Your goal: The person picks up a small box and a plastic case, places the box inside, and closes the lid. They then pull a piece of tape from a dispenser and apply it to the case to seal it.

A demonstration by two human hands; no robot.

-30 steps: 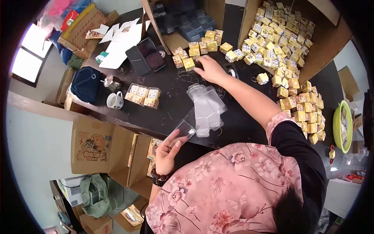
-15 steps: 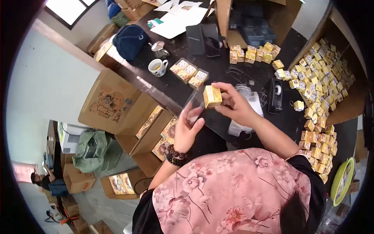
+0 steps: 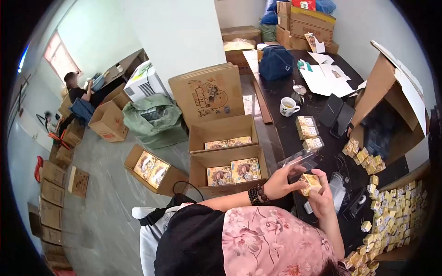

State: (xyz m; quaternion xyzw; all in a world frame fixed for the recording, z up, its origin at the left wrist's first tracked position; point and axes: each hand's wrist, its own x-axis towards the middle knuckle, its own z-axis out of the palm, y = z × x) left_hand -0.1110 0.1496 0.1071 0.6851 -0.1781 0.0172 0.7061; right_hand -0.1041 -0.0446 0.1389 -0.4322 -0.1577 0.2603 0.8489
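Observation:
My left hand (image 3: 286,178), with dark beads at the wrist, has its fingers around a clear plastic tray (image 3: 301,159), and its thumb reaches the small yellow box (image 3: 311,184). That box is pinched in my right hand (image 3: 322,195), just in front of the tray. Beyond my hands, two clear packs of small boxes (image 3: 306,127) lie on the black table (image 3: 285,129). More clear trays (image 3: 337,191) are beside my right hand, near a black tape dispenser (image 3: 355,202).
Many small yellow boxes (image 3: 398,211) spill from a carton at the right. A mug (image 3: 288,106), a blue bag (image 3: 276,62) and a black case (image 3: 337,115) stand farther back. Open cartons (image 3: 225,154) are on the left. Another person (image 3: 76,89) sits far left.
The view has swung left, showing more floor and cartons. The yellow box has turned in my right hand, and my left thumb now meets it; my hands are closer together.

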